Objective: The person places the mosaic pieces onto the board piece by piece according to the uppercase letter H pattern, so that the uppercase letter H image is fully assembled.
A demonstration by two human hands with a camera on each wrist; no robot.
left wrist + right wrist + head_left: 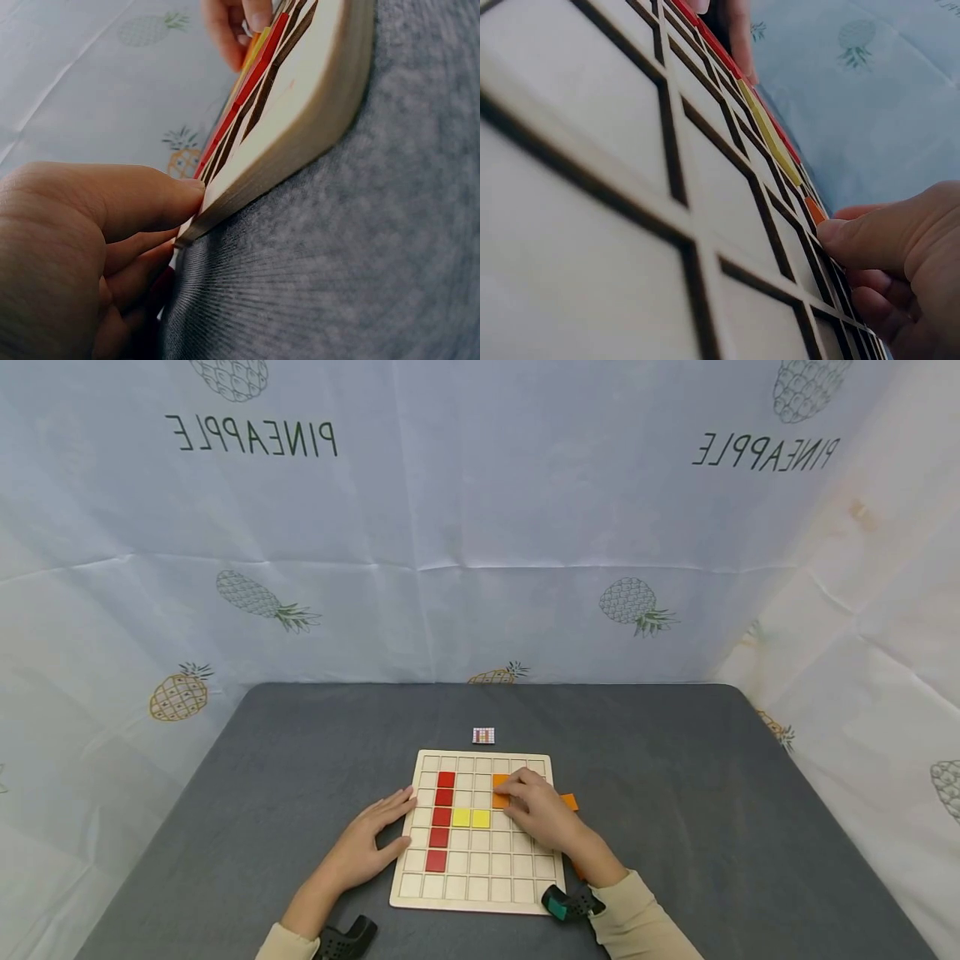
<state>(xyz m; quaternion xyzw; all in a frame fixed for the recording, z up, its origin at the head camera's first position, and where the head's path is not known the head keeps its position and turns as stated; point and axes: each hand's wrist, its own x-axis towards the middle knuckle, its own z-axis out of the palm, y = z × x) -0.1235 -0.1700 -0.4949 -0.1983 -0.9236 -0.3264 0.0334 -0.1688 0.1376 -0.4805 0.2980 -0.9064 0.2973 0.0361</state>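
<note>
A pale wooden grid board (478,889) lies on the table. A column of several red tiles (439,837) fills part of its left side, with two yellow tiles (471,818) beside the column. Orange tiles (500,780) sit in the upper right part of the grid. There my right hand (546,812) pinches an orange tile (815,211) between thumb and forefinger, low over its cell; the fingers partly cover it. My left hand (367,843) rests at the board's left edge, its fingers extended and its thumb (161,199) touching the rim.
Behind the board lies a small patterned card (483,736). Another orange tile (570,802) lies just right of the board, partly behind my right hand. A dark grey cloth (322,735) covers the table, and a pineapple-print curtain (450,510) hangs behind it.
</note>
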